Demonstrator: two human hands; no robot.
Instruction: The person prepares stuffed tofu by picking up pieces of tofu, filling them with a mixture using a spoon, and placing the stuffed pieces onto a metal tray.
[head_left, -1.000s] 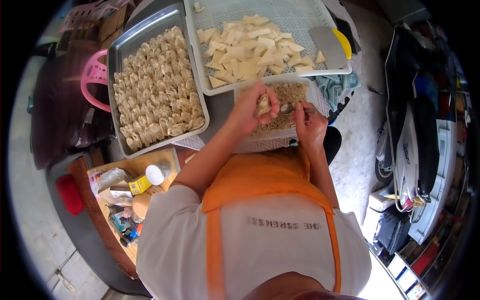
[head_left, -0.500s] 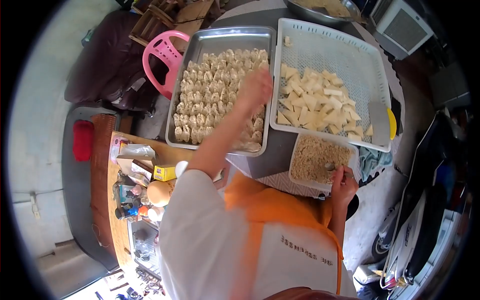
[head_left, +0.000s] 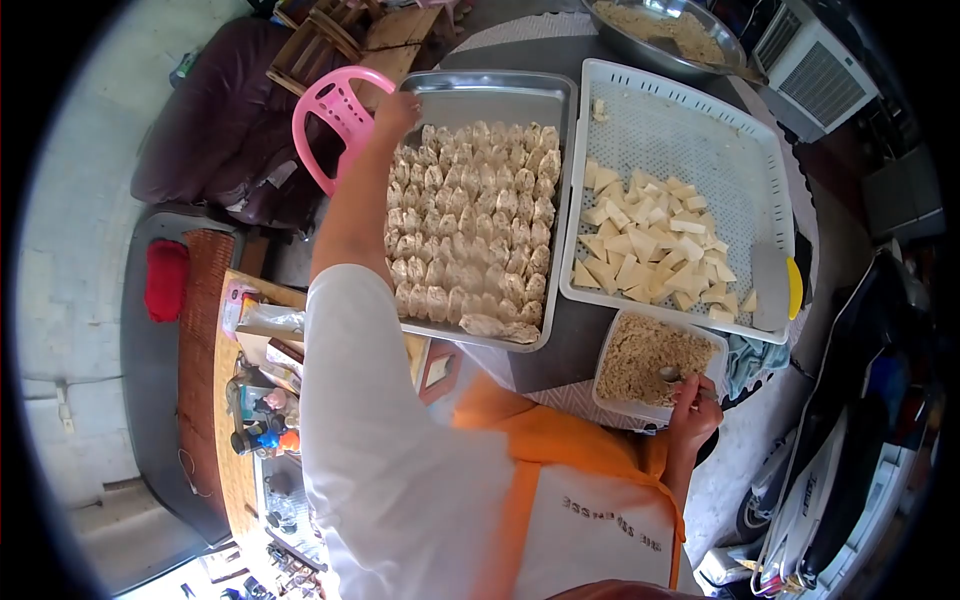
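My left hand (head_left: 398, 112) is at the upper left corner of a metal tray (head_left: 480, 90), its fingers closed on the rim. Rows of lumpy, pale brown food pieces (head_left: 470, 205) fill most of the tray, partly blurred. In my right hand (head_left: 693, 412) is the handle of a small metal spoon (head_left: 669, 374). The spoon's bowl rests on a crumbly tan mixture (head_left: 645, 355) inside a square white container (head_left: 610, 400). Beyond it, a white perforated basket (head_left: 690, 110) holds many pale yellow triangular pieces (head_left: 650, 235).
A scraper (head_left: 772, 285) with a yellow handle lies in the basket's right corner. A metal bowl (head_left: 735, 45) of similar mixture stands at the back. A pink chair (head_left: 345, 115) is left of the tray, and a teal cloth (head_left: 752, 362) lies beside the container.
My left hand has moved from above the right side of the tray to its upper left corner. The tray appears turned slightly. My right hand stays at the container with the spoon.
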